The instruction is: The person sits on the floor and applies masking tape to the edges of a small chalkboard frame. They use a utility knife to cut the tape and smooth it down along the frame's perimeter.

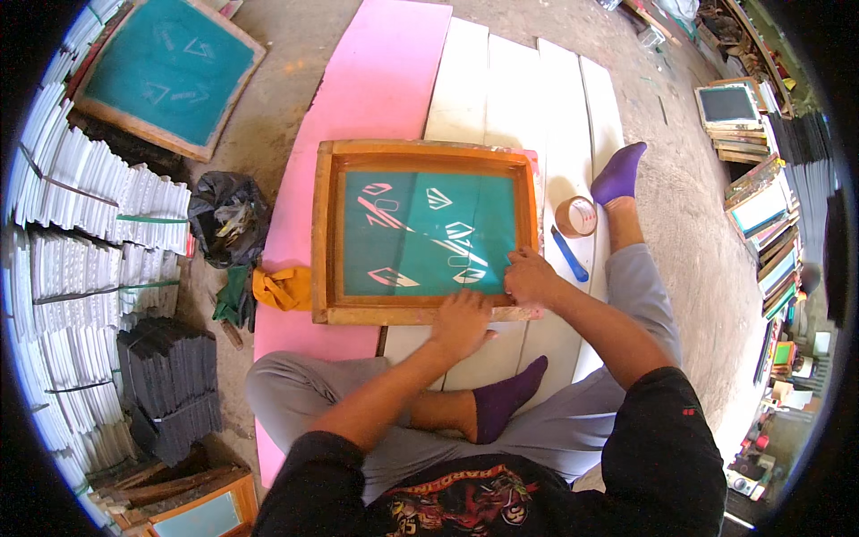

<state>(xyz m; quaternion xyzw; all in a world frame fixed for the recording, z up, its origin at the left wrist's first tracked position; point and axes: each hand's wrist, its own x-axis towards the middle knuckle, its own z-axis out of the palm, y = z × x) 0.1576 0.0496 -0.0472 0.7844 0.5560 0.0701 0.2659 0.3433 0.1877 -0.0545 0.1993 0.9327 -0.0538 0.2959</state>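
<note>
A screen-printing frame (pixel 324 237) with a wooden border lies in front of me, its teal mesh (pixel 394 255) marked with pale, angular stencil shapes. My left hand (pixel 463 324) rests over the frame's near side, fingers stretched toward the mesh and the thumb apart. At the near right corner, inside the border, my right hand (pixel 530 276) has its fingers bent and drawn together against the mesh. Whatever those fingertips may pinch is hidden. To the right of the frame are a roll of brown tape (pixel 564 217) and a blue cutter knife (pixel 571 255).
Under the frame are white boards (pixel 510 80) and a pink sheet (pixel 380 67). An orange cloth (pixel 283 288) touches the frame's left side, near a black plastic bag (pixel 228 215). Bundled white stacks (pixel 80 179) line the left; another teal screen (pixel 170 67) leans at far left.
</note>
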